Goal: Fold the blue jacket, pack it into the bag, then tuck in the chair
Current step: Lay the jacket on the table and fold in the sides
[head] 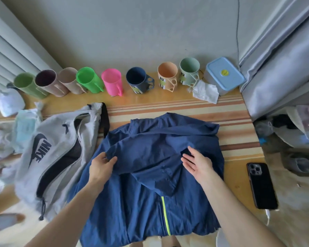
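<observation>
Blue jacket [150,175] lies on the table [239,184]. Left hand [101,165] pinches a fold; right hand [197,164] rests flat, fingers spread.

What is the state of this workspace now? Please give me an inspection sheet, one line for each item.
Surface: wooden table with striped mat.
Job's things: dark blue fabric jacket spread out, partly folded; grey fabric bag beside it, unzipped.
Clutter: eight plastic mugs in a row, blue-lidded box, crumpled tissue, black phone.
Hands: left hand pinches a jacket fold; right hand open, flat on jacket.
Cables: white cable at the phone; thin wire on wall.
Surroundings: grey curtain, radiator.
</observation>
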`<state>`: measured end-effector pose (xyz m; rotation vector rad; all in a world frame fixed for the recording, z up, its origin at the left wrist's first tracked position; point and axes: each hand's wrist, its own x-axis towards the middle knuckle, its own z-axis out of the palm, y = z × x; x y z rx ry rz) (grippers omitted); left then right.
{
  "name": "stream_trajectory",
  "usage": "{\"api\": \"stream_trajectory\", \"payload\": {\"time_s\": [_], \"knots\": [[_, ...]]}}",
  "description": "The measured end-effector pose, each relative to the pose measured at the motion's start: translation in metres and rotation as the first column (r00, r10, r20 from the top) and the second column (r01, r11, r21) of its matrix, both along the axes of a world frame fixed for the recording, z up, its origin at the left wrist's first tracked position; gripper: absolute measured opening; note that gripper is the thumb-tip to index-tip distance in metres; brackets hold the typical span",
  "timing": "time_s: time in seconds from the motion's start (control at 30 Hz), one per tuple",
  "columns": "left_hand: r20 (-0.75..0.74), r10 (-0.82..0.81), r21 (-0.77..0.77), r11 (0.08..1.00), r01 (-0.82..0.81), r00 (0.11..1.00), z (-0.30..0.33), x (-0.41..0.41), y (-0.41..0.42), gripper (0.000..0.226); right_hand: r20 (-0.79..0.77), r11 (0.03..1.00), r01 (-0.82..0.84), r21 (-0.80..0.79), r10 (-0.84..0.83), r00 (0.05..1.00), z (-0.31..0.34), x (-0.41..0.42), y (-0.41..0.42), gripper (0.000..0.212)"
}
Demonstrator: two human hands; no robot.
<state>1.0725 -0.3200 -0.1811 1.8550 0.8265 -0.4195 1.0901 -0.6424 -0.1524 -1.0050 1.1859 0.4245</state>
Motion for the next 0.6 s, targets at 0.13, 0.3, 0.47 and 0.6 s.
{"api": "stream_trajectory", "payload": {"time_s": [0.13,0.3,0.47,0.6], "knots": [[0.034,0.011,0.029,1.0,-0.012,0.999,0.001,0.004,0.005,0.04,0.063,0.994,0.082,-0.068,-0.078,0.995,-0.002,0.023,-0.014,0.038],[0.105,0.009,0.023,1.0,-0.012,0.994,-0.002,0.009,0.015,0.031,0.17,0.936,0.306,0.171,-0.334,0.927,0.005,0.035,-0.029,0.047],[0.136,0.283,-0.248,0.937,-0.244,0.949,0.011,0.022,0.004,0.016,0.074,0.943,0.311,-0.119,-0.304,0.95,-0.013,0.029,-0.053,0.049],[0.089,0.233,-0.19,0.958,-0.214,0.968,0.007,0.027,-0.006,0.031,-0.2,0.933,-0.04,-0.356,-0.035,0.979,-0.012,0.0,-0.072,0.048]]}}
